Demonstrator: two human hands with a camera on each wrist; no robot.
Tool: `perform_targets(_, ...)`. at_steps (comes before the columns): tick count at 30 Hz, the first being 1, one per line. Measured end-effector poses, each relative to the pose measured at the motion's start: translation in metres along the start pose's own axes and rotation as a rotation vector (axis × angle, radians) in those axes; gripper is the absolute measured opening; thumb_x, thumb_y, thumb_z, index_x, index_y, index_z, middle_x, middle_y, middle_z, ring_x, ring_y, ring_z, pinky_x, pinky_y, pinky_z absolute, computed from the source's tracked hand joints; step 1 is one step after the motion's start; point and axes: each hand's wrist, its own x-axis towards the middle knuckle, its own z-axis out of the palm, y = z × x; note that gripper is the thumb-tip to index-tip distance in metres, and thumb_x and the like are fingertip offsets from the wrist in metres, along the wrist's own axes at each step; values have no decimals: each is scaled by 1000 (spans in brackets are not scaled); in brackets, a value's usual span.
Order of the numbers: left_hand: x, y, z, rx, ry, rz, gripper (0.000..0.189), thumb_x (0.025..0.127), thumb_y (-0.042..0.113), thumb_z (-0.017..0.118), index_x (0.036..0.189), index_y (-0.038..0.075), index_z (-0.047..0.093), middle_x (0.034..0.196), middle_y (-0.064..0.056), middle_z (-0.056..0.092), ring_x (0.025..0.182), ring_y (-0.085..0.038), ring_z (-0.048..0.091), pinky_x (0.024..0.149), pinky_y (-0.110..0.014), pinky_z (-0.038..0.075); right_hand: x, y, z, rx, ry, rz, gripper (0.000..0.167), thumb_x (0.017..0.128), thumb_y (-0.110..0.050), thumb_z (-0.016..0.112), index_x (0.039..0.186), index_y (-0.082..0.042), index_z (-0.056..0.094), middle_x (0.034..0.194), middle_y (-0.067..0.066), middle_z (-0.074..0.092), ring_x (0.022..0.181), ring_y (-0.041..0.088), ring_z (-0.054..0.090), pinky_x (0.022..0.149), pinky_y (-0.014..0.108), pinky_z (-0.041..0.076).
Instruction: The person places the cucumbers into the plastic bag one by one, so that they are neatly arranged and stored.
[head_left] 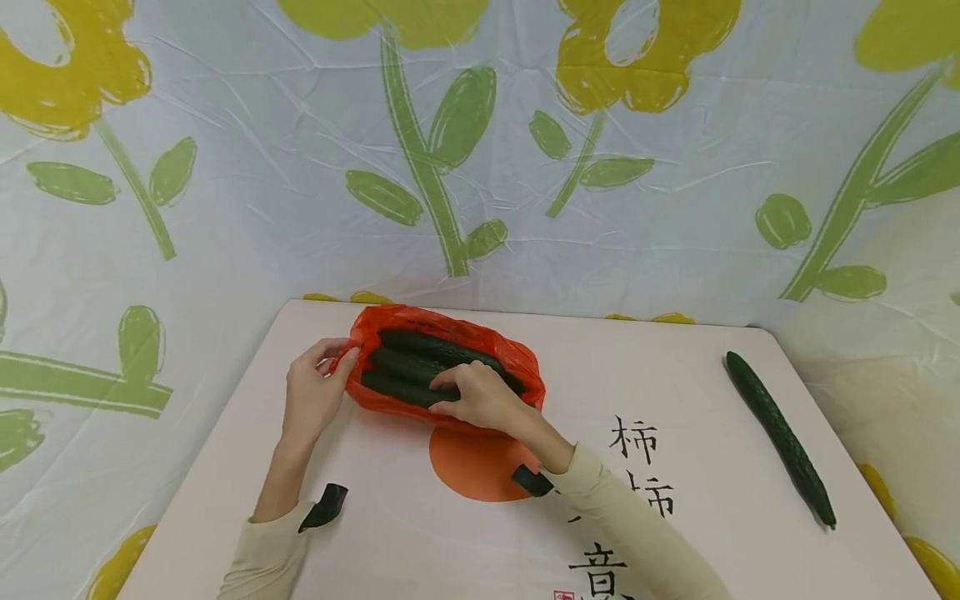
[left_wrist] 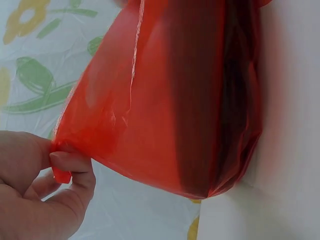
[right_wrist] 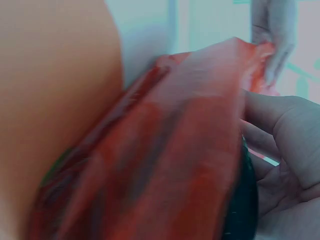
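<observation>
A red plastic bag (head_left: 517,354) lies with its mouth spread at the back of the table, several dark green cucumbers (head_left: 408,364) side by side within. At its left end my left hand (head_left: 311,392) pinches the rim; in the left wrist view, thumb and fingers hold a gathered corner of the bag (left_wrist: 145,115). My right hand (head_left: 480,396) reaches over the front rim, thumb and fingers bent around the nearest cucumber (head_left: 393,388). The right wrist view has the bag's wall (right_wrist: 185,150) covering much of that cucumber (right_wrist: 243,210), beside the palm.
Another cucumber (head_left: 780,437) rests alone toward the table's right edge. The pale table (head_left: 390,533) bears a printed orange circle (head_left: 480,471) and black characters. A flower-patterned sheet (head_left: 300,167) hangs behind and along the sides.
</observation>
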Motion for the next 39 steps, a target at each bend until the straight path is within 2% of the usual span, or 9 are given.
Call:
perform_targets(2, 1, 0, -1, -5, 25, 1, 25, 100, 14, 68, 119, -2, 71, 115, -19, 70, 109, -27, 64, 103, -34, 51, -2, 3, 3, -3, -8, -8, 30, 91, -20, 81, 116, -5, 76, 110, 6, 77, 98, 19, 70, 87, 33, 57)
perform_targets(4, 2, 0, -1, -26, 45, 5, 23, 100, 11, 68, 118, -3, 71, 112, -19, 71, 105, -25, 65, 97, -21, 51, -4, 6, 5, -11, -18, -15, 29, 91, -20, 81, 116, -5, 76, 110, 6, 77, 97, 18, 70, 87, 32, 57)
perform_targets(8, 2, 0, 2, -66, 31, 2, 21, 99, 10, 69, 115, -3, 72, 110, -19, 71, 94, -17, 67, 81, -8, 49, -9, 9, 3, 18, -65, -44, 28, 93, -17, 78, 117, -3, 75, 110, 7, 76, 98, 19, 70, 86, 31, 58)
perform_targets(15, -3, 1, 7, -45, -70, -29, 23, 100, 13, 68, 119, 1, 72, 114, -18, 70, 87, -17, 70, 70, -11, 52, -29, 19, -11, 69, -173, -62, 17, 95, -11, 75, 107, 1, 74, 98, 8, 75, 85, 15, 71, 77, 22, 57)
perform_targets(20, -4, 2, 7, -56, -28, -21, 22, 100, 12, 68, 118, 1, 72, 111, -19, 70, 84, -18, 70, 68, -11, 52, -47, 26, -23, 17, -242, -24, 14, 91, -12, 79, 99, -2, 72, 90, 3, 72, 79, 11, 66, 74, 21, 55)
perform_targets(27, -4, 2, 4, -48, 6, -14, 21, 99, 13, 69, 116, 2, 73, 109, -17, 71, 78, -11, 67, 69, -9, 51, -62, 23, -32, -111, -293, 60, 34, 84, -16, 87, 111, -5, 71, 107, 4, 68, 95, 20, 61, 84, 31, 56)
perform_targets(33, -3, 4, -1, -87, 36, 0, 21, 98, 13, 71, 115, 1, 74, 106, -18, 71, 74, -6, 65, 65, -11, 52, -67, 23, -33, -192, -302, 8, 29, 87, -15, 84, 110, -6, 69, 101, 3, 65, 91, 17, 58, 81, 29, 54)
perform_targets(36, -3, 5, -4, -95, 50, 5, 22, 98, 12, 70, 116, 0, 73, 107, -19, 70, 75, -4, 66, 67, -11, 52, -67, 29, -38, -155, -333, -20, 21, 93, -16, 78, 108, -7, 68, 89, -1, 61, 82, 14, 54, 71, 24, 48)
perform_targets(39, -3, 7, -6, -110, 64, 4, 22, 98, 10, 70, 116, -2, 72, 107, -20, 70, 79, -9, 70, 69, -10, 53, -66, 35, -46, -96, -369, -46, 19, 98, -18, 72, 111, -5, 67, 89, -2, 59, 81, 13, 53, 69, 24, 45)
